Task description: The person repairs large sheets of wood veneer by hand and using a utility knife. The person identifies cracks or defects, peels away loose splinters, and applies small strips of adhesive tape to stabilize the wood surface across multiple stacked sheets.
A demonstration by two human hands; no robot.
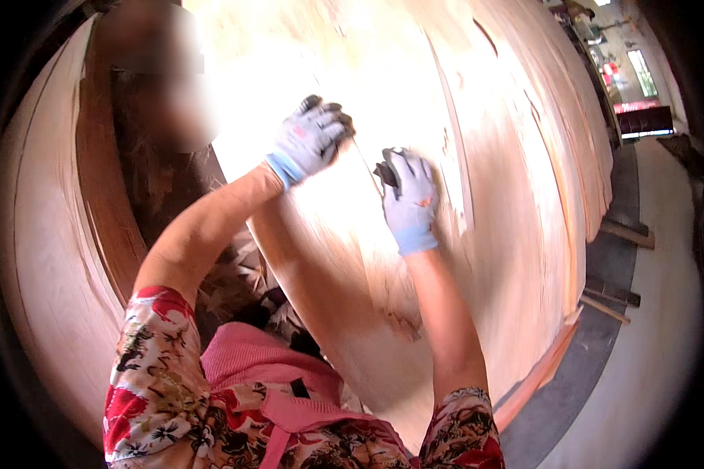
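Note:
Both of my hands wear grey gloves with dark fingertips and light blue cuffs. They rest over a broad stack of pale wood veneer sheets (344, 242). My left hand (311, 139) is on the bright upper part of the top sheet, its fingers bent and close together. To its right and nearer to me, my right hand (411, 191) has curled fingers with the thumb drawn in. Between the hands runs a thin dark line, like a sheet's edge or a split. Whatever the fingertips grip, if anything, is hidden by the gloves and glare.
Long splits and loose, wavy edges mark the stack's right side. Another veneer pile (47, 234) stands at the left, with scraps (246, 266) on the ground between. Wooden bars (614, 293) stick out beyond the stack at right. A blurred patch covers part of the upper left.

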